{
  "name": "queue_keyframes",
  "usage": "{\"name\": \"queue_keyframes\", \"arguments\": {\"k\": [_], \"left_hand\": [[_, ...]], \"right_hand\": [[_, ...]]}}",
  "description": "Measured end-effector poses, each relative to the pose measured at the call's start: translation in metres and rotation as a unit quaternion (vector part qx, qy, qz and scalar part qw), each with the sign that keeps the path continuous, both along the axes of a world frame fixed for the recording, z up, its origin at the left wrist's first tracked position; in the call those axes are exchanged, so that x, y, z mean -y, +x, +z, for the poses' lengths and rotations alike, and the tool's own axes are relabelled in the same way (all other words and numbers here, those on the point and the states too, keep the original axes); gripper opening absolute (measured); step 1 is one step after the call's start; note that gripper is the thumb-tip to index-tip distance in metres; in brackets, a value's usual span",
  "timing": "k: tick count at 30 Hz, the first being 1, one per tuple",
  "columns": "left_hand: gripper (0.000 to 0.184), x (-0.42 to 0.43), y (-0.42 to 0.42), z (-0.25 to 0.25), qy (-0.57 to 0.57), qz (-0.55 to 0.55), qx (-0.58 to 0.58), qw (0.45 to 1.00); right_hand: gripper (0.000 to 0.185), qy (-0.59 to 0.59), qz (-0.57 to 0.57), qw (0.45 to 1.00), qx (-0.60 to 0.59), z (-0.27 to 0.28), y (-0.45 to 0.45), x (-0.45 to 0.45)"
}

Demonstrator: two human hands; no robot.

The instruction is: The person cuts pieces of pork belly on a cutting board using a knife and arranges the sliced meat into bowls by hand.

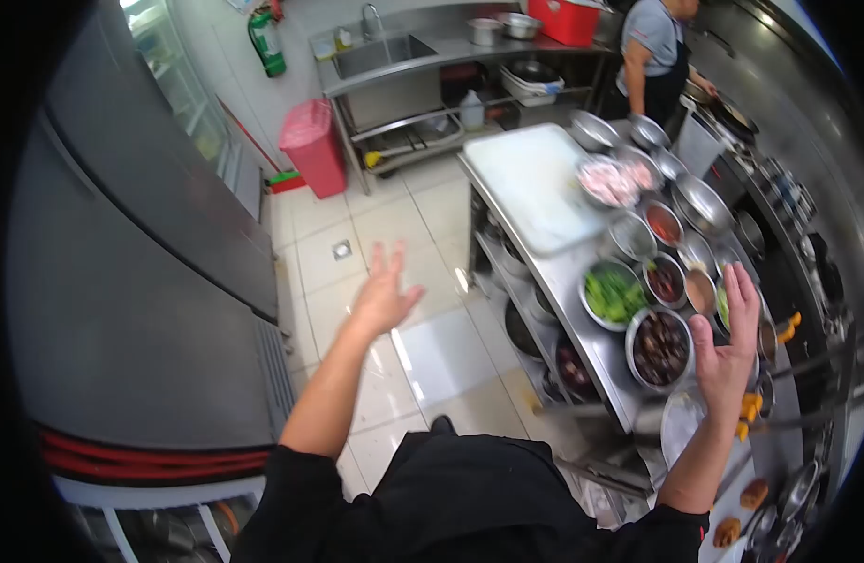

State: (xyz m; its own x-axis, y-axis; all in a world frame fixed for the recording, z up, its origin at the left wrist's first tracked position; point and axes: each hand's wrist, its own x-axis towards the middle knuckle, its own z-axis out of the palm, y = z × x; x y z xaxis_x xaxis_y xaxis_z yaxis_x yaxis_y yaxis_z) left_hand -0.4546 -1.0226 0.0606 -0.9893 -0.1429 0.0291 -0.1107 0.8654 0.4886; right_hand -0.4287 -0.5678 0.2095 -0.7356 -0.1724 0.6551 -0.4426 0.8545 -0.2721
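My left hand [387,296] is held out over the tiled floor, fingers apart, with nothing in it. On the other side, my right hand [727,352] is raised above the steel work table, also empty, thumb apart from the fingers. Just left of it stands a metal bowl of dark brown pieces [660,349]. Behind that are a bowl of chopped green vegetables [613,295] and a smaller bowl of dark red pieces [664,280]. A bowl of pale pink meat [610,181] sits beside a white cutting board [537,188].
A grey refrigerator [160,253] runs along the left. A pink lidded bin [312,147] stands by the steel sink [385,58] at the back. Another person [653,61] works at the stove, back right. Shelves with pots lie under the table.
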Motion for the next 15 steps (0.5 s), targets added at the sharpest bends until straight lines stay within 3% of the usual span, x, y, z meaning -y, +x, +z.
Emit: {"name": "queue_keyframes", "arguments": {"k": [3,6,9,11,12,13,15], "left_hand": [[0.086,0.004,-0.078,0.004,0.045,-0.04,0.029,0.998],[0.078,0.017,-0.174,-0.036,0.021,-0.124,0.062,0.99],[0.071,0.047,-0.278,-0.069,0.128,-0.189,0.057,0.972],[0.068,0.074,-0.342,-0.035,0.133,-0.103,0.147,0.975],[0.067,0.121,-0.402,-0.086,0.052,-0.104,0.04,0.992],[0.06,0.17,-0.448,-0.108,0.051,-0.1,-0.023,0.993],[0.054,0.246,-0.506,-0.091,0.086,-0.025,0.007,0.996]], "right_hand": [[0.053,-0.05,0.025,0.998,0.022,0.012,-0.046,0.043],[0.049,-0.051,0.011,0.996,0.069,0.018,-0.098,0.077],[0.045,-0.084,0.003,0.993,0.084,0.0,-0.177,0.104],[0.046,-0.088,0.02,0.991,0.101,-0.017,-0.246,0.128],[0.048,-0.09,0.034,0.988,0.122,-0.025,-0.287,0.144],[0.05,-0.095,0.053,0.983,0.147,-0.036,-0.328,0.162],[0.056,-0.071,0.083,0.973,0.206,-0.064,-0.422,0.202]]}}
